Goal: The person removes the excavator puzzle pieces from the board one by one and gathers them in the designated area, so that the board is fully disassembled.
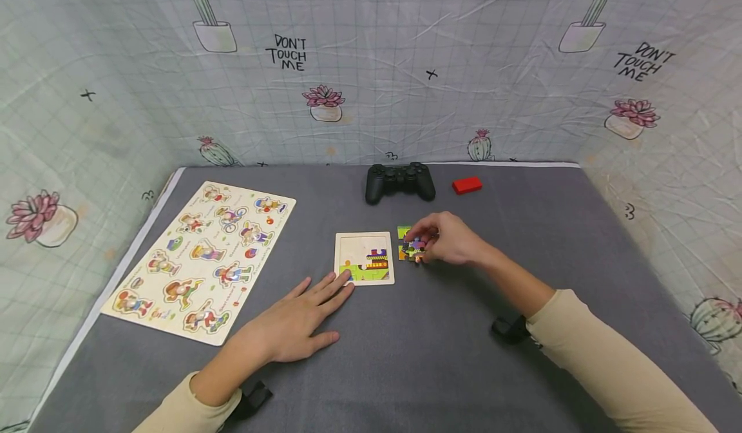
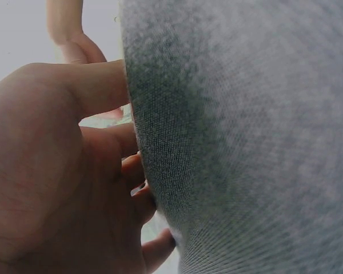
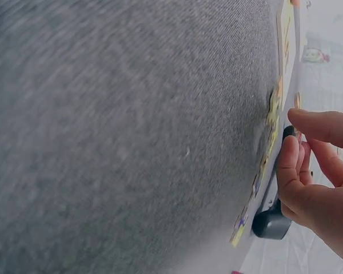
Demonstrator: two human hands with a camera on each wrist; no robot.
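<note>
A small square puzzle board [image 1: 353, 243] with a pale wooden rim lies mid-table, its lower part filled with green, orange and purple pieces. My left hand [image 1: 298, 323] lies spread and flat, fingertips on the board's lower left corner; the left wrist view shows its palm side [image 2: 40, 171] by the cloth. Just right of the board, my right hand [image 1: 449, 240] pinches a purple-and-green puzzle piece [image 1: 416, 246] above other loose pieces [image 1: 402, 252]. In the right wrist view, that hand's [image 3: 317, 165] thumb and fingers close around a thin piece seen edge-on, partly hidden.
A large picture board [image 1: 197, 259] with cartoon figures lies on the left. Behind the puzzle are a black game controller [image 1: 400, 183] and a red block [image 1: 467, 185]. Patterned cloth walls [image 1: 382, 98] surround the grey table [image 1: 417, 368] at the back and sides.
</note>
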